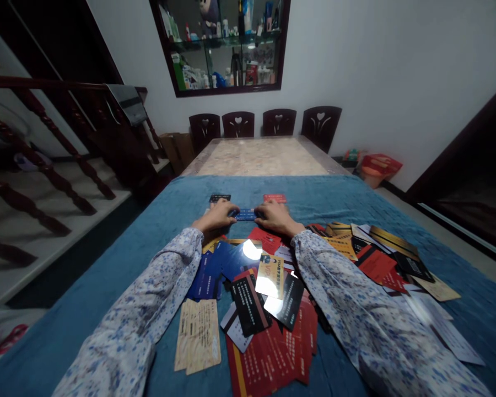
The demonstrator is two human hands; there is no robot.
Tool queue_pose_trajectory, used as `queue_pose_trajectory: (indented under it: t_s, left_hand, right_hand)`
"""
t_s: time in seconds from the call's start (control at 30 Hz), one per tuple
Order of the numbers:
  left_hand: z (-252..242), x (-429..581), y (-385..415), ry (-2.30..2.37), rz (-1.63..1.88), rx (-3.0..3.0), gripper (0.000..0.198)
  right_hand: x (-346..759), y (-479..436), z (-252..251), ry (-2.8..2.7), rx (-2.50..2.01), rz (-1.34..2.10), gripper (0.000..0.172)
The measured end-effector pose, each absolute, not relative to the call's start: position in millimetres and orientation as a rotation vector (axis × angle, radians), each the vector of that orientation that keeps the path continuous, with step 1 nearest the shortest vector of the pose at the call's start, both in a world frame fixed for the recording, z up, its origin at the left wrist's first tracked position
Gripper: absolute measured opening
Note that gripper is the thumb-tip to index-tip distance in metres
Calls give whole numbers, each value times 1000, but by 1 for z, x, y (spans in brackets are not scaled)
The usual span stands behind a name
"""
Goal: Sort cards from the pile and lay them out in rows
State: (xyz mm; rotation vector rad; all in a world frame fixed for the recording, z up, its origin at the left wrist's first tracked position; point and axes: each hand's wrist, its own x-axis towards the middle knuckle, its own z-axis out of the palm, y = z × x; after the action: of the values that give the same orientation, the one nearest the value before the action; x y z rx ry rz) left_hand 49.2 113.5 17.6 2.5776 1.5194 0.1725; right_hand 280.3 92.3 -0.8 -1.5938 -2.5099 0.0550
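A blue card [245,214] lies crosswise between my two hands on the blue cloth. My left hand [220,215] has its thumb and fingers at the card's left end. At the right end, my right hand [273,215] grips in the same way, fingers curled. Just beyond the left fingers lies a black card [220,197], partly covered. A red card [275,197] lies beyond the right fingers, its near part hidden. Between my forearms spreads a pile of overlapping cards, with a gold VIP card [270,275] and a black card with a pink stripe [249,306] on top.
More loose cards [376,262] lie right of my right forearm. Beige cards [199,335] lie near my left sleeve. The blue cloth [157,220] covers the table's near part; bare tabletop [256,157] shows beyond. Several dark chairs [279,121] stand at the far end.
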Motion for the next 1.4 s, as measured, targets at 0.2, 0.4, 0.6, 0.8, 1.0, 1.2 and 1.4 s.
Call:
queue_pose_trajectory:
  t_s: [0.2,0.4,0.6,0.8,1.0,1.2,1.4]
  left_hand:
    - [17,50,113,1524,130,2581,39]
    - [15,49,117,1518,61,2592,39]
    - [13,49,116,1503,42,2610,38]
    - [14,52,114,1508,59,2636,37]
    - [12,51,110,1520,95,2644,37]
    - [9,50,110,1513,140,2660,34]
    - [10,49,106,1490,182,2677,32]
  right_hand:
    - [280,92,-3,-2511,-1595,58,40]
    - [282,92,-5,-2528,-1554,29,39]
    - [282,93,-5,-2538,-1565,50,40]
    - [281,94,-7,-2527,-1576,45,41]
    - [281,94,-6,-2540,-1563,35,37]
    - [281,94,-7,-2547,-1548,-1,37]
    - [281,92,-5,-2555,-1521,-49,38]
